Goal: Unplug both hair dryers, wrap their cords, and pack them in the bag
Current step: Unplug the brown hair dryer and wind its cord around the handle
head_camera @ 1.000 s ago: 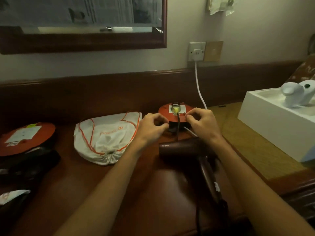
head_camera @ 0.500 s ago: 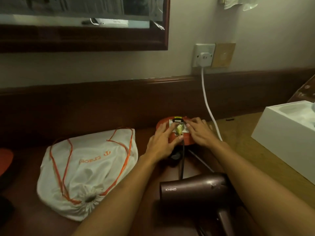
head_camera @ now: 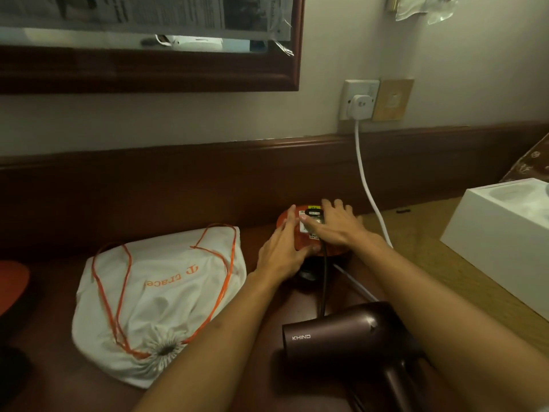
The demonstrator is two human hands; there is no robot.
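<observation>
Now both hands up on the orange extension reel (head_camera: 300,233), far centre of the dark wooden desk (head_camera: 252,292); a second ago both curled just near of it, above the dryer's barrel. Left hand (head_camera: 282,251) flat on reel's left rim, fingers straight, pressing, gripping nothing. Right hand (head_camera: 338,227) spread over the black plug (head_camera: 314,211) on reel top, thumb reaching left across the label; fingers look laid on, not wrapped, so no real grip on the plug yet as far as visible. Black cord (head_camera: 324,281) running near from plug down to the maroon KHIND hair dryer (head_camera: 350,337), lying on its side at near right. So: plug seated, dryer not yet unplugged. Looks like brace-and-pull setup, left steadying reel, right about to pinch. White cable (head_camera: 367,185) from wall socket (head_camera: 360,99) dropping behind right hand to the reel. White drawstring bag (head_camera: 157,292) with orange cords left of reel, mouth cinched; needs opening before packing. Second dryer: not identifiable in view. White box (head_camera: 499,242) far right. Cord wrapping not started.
</observation>
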